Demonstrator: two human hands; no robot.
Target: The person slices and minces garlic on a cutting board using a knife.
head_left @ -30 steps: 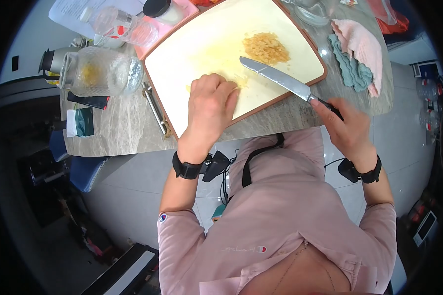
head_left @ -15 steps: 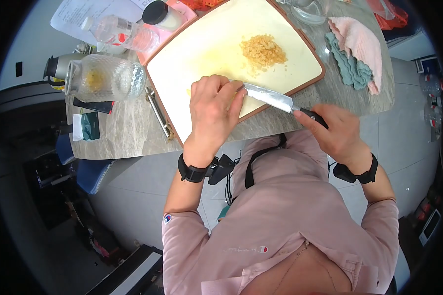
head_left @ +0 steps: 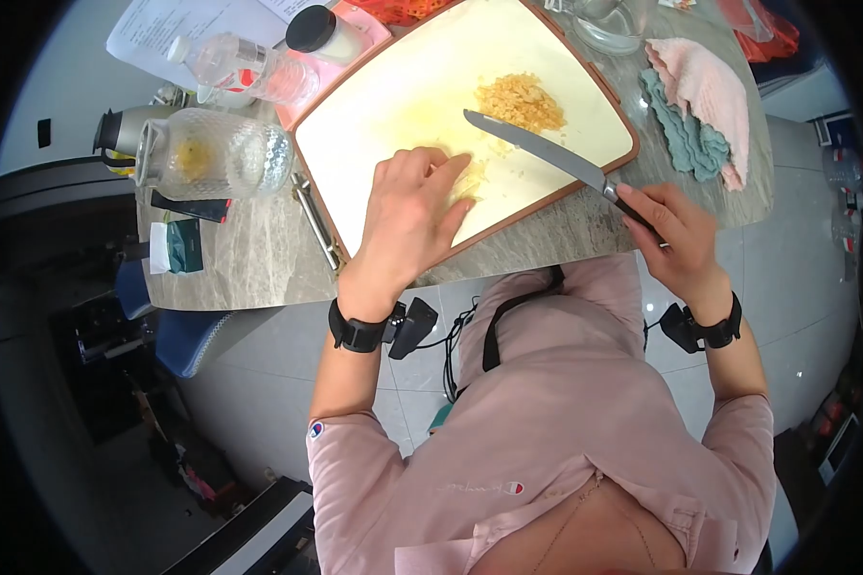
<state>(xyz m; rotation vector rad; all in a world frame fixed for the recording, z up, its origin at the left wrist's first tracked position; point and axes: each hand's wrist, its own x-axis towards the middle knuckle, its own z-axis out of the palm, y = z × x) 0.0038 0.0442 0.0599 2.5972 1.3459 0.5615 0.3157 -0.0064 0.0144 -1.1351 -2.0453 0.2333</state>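
Note:
My right hand (head_left: pixel 676 230) is wrapped round the dark handle of a kitchen knife (head_left: pixel 542 147). The blade points up and left, its tip near a heap of finely chopped, golden-brown bits (head_left: pixel 521 102). My left hand (head_left: pixel 408 206) rests on the cream cutting board (head_left: pixel 355 125) with its fingers curled down. Pale yellow slices (head_left: pixel 470 179) show between its thumb and forefinger; the fingertips partly hide them. A gap separates the blade from the left hand. The board has a brown rim and lies tilted near the table edge.
Left of the board stand a ribbed glass jug (head_left: pixel 216 153), a plastic bottle (head_left: pixel 249 69) and a black-lidded jar (head_left: pixel 326 36). To the right lie a pink cloth (head_left: pixel 705 81) and a green cloth (head_left: pixel 681 129). A glass vessel (head_left: pixel 609 27) is at the back on the marble table (head_left: pixel 230 273).
The knife has moved away from the left hand, up and to the right, and its blade now lies over the board by the chopped heap. The yellow slices have come into view.

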